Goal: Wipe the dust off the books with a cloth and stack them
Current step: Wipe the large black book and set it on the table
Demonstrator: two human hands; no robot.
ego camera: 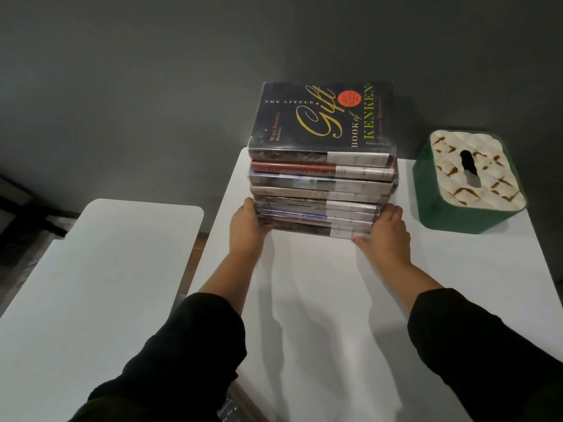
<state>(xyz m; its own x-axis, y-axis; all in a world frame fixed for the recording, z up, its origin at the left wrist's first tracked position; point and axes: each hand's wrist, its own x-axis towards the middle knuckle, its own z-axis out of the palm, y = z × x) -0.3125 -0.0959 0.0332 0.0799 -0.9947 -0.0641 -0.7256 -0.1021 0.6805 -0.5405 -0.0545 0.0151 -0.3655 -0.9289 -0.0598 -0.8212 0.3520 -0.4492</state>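
Note:
A stack of several plastic-wrapped books (323, 190) stands on the white table (320, 300), spines facing me. The top book (320, 117) has a dark cover with gold "Gift" lettering. My left hand (246, 229) grips the stack's lower left side, thumb at the front corner. On the lower right side my right hand (385, 234) holds the bottom books, fingers curled round their corner. No cloth is in view.
A green tissue box (469, 184) with a cream quilted top sits to the right of the stack. A second white table (91, 284) stands to the left across a narrow gap. A dark grey wall rises behind.

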